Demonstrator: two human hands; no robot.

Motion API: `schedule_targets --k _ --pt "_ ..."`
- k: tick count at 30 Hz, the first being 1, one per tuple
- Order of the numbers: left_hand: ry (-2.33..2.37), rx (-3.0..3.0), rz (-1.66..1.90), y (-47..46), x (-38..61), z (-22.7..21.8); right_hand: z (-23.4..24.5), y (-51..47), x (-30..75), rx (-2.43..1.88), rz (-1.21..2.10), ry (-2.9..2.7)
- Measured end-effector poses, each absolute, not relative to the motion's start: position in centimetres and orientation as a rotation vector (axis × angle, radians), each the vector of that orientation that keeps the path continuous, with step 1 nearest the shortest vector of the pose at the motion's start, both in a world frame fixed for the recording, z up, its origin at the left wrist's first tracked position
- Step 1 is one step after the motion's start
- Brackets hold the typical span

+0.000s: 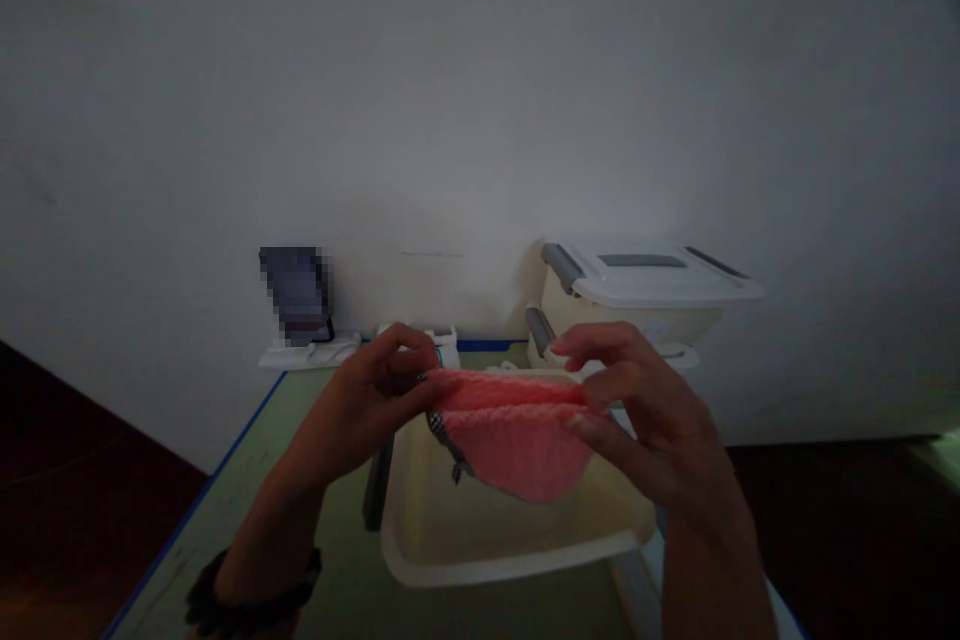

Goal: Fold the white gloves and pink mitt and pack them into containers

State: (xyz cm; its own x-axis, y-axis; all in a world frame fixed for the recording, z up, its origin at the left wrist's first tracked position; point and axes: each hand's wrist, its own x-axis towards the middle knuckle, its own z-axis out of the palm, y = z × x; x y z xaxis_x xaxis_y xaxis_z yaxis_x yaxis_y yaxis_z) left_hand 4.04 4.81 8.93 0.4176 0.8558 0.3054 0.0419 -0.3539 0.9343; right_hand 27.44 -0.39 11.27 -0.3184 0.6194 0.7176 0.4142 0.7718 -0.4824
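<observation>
A soft pink cloth piece (529,455) hangs over a cream plastic bin (450,575). Its top edge looks gathered, and black-and-white checked trim with a small bow-like bit runs along its left side. My left hand (367,400) pinches the upper left corner between thumb and fingers. At the upper right, my right hand (649,405) grips the same edge, thumb in front and fingers bent above. The two hands stretch the edge roughly level between them. Inside the bin I see only bare cream plastic; the cloth and my hands hide the rest.
A green table (315,560) with blue edging carries the bin. Behind on the right stands a cream storage box with a white lid (652,275) and grey handles. A blurred-out screen (296,295) sits on a white stand at the back left, against a white wall (450,100).
</observation>
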Motion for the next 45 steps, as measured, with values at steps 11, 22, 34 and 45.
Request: schedule_targets --k 11,22,34,45 --pt "0.656 1.694 1.068 5.1 4.0 8.8 11.0 0.3 26.9 -0.658 0.227 -1.968" --pt "0.622 1.738 0.888 4.8 3.8 9.4 11.3 0.3 26.9 -0.895 0.016 -1.957" --pt "0.790 1.987 1.013 4.5 3.7 9.3 11.3 0.1 27.1 -0.952 0.001 -2.011" --pt "0.773 2.186 1.036 3.8 2.6 9.7 11.5 -0.2 27.3 -0.862 0.010 -2.137"
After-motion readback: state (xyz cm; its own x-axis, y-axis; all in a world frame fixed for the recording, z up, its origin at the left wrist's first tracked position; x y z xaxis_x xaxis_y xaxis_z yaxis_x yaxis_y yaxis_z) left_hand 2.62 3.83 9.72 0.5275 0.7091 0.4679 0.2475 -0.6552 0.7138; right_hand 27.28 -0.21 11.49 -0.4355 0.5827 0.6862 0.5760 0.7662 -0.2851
